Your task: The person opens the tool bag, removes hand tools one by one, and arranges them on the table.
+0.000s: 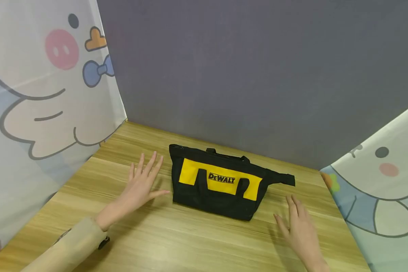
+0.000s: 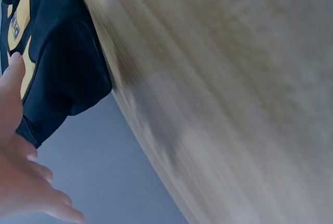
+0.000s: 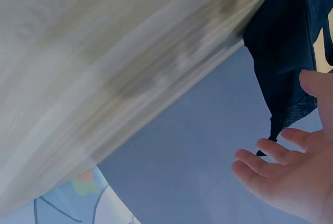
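Note:
A black and yellow DeWalt tool bag (image 1: pixel 221 202) stands upright on the wooden table, two strap handles over its yellow front and a black end tab (image 1: pixel 285 179) sticking out at its right. Left of the bag, my left hand (image 1: pixel 139 189) is spread with straight fingers, its thumb tip close to the bag's side; contact cannot be told. Apart from the bag on the right, my right hand (image 1: pixel 302 230) has its fingers extended and holds nothing. Both wrist views show the bag's dark ends (image 2: pixel 73 62) beyond the fingers. What the bag contains is hidden.
The wood-grain table (image 1: pixel 176 241) runs back to a plain grey wall (image 1: pixel 224 75). Cartoon-printed curtains hang on the left (image 1: pixel 47 124) and on the right (image 1: pixel 367 192), along the table's side edges.

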Tool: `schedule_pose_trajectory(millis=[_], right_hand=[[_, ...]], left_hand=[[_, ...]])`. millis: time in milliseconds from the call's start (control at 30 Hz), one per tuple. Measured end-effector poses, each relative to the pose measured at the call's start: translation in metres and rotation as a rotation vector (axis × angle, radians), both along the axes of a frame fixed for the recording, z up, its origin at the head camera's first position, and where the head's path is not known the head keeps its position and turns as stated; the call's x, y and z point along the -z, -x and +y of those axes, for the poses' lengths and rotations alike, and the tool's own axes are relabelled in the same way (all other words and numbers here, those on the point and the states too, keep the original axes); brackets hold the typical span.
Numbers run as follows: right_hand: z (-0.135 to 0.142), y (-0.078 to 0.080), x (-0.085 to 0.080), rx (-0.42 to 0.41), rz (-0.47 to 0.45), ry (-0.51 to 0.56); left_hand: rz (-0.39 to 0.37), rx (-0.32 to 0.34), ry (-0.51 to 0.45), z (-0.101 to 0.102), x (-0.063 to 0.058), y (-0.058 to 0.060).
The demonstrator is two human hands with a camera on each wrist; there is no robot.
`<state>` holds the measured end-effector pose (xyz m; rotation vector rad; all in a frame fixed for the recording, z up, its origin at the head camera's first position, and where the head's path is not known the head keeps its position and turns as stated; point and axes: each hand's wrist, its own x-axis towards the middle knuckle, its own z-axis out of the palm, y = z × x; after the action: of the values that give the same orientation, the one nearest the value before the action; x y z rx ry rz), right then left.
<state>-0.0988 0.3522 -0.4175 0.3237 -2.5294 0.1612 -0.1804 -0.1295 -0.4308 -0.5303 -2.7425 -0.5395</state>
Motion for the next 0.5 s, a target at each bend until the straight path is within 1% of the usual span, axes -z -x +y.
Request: schedule_pose_trajectory(millis=[167,300,367,500], right_hand=[[-0.002,0.009,-0.005,-0.054,0.097,0.035],[-0.006,0.017,-0.011,-0.087,0.142,0.042],[-0.010,0.021,-0.015,-0.098,0.155,0.041],[-0.016,0.029,-0.023,-0.104,0.154,0.031]], left_hand=[[0.056,0.028,-0.110,0.000,-0.003,0.008],[0.051,0.064,-0.221,0.001,-0.005,0.014],[0.030,0.076,-0.269,0.000,-0.006,0.017],[0.019,0.093,-0.314,0.000,-0.008,0.021]])
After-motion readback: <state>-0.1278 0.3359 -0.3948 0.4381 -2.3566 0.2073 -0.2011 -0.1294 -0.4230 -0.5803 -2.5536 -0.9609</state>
